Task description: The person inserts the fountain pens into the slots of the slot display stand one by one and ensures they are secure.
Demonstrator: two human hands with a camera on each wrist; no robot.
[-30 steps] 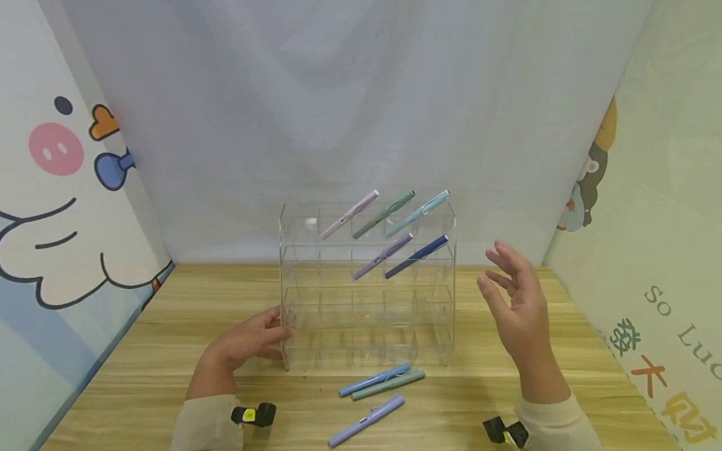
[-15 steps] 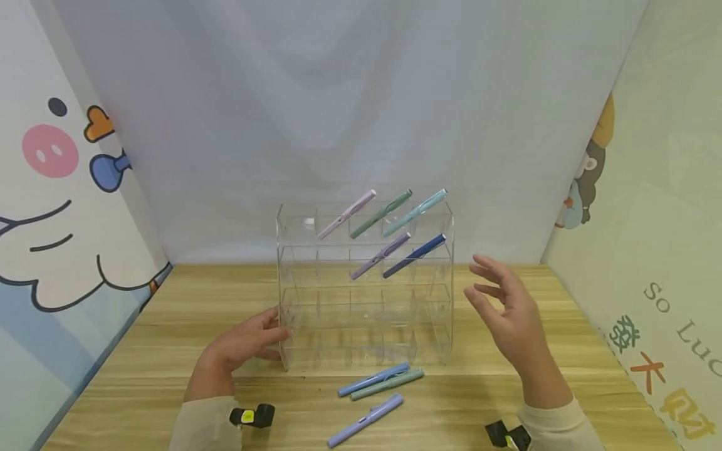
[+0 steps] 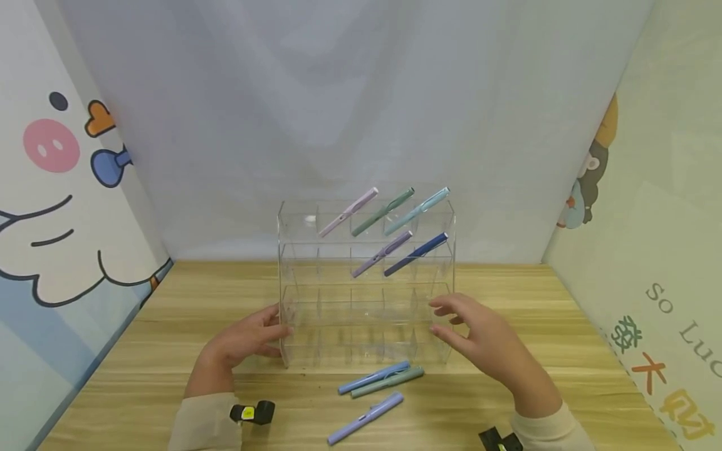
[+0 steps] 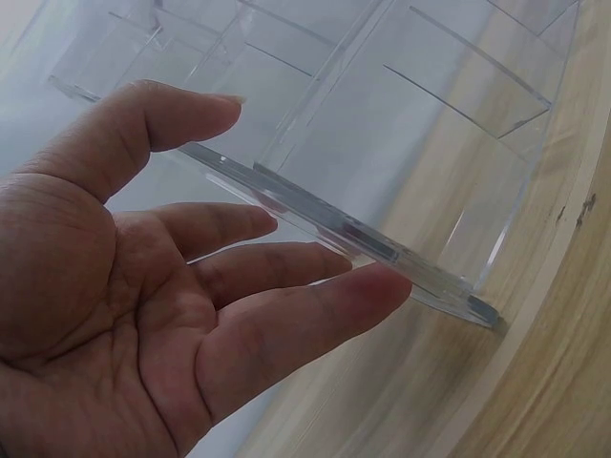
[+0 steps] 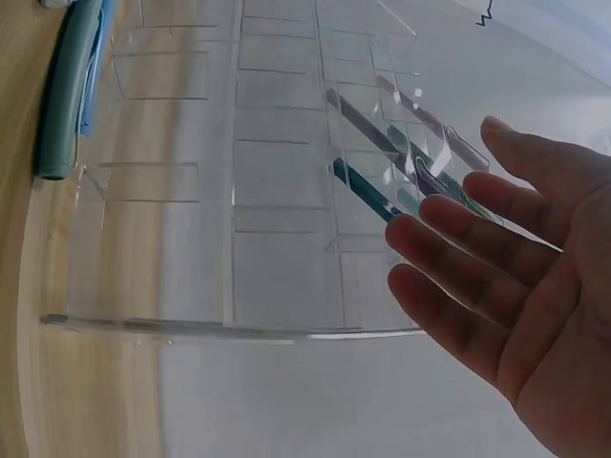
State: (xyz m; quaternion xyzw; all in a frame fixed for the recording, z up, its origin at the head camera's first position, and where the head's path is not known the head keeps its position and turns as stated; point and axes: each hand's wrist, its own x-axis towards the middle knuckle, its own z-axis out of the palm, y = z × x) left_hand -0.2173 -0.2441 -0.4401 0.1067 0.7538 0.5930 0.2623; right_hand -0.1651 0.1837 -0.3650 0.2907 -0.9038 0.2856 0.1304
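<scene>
A clear acrylic pen rack (image 3: 281,275) stands upright on the table. My left hand (image 3: 245,341) rests at its left side panel, fingertips against the outer face and thumb by the front edge. Relaxed and holding nothing, my right hand (image 3: 479,332) overlaps the rack's lower right side in the head view. In the top tier lean a pale pink pen (image 3: 348,213), a dark green pen (image 3: 383,212) and a light blue pen (image 3: 417,211). One tier down are a purple pen (image 3: 382,254) and a navy pen (image 3: 416,254).
Before the rack, a blue pen (image 3: 373,378) and a sage green pen (image 3: 388,383) lie side by side on the wooden table (image 3: 141,351). Nearer sits a lavender pen (image 3: 365,418). A grey curtain (image 3: 361,94) hangs behind; printed panels flank both sides.
My right hand has come down and leftward from beside the rack to its lower right side. The left hand stays at the panel, and the pens have not moved.
</scene>
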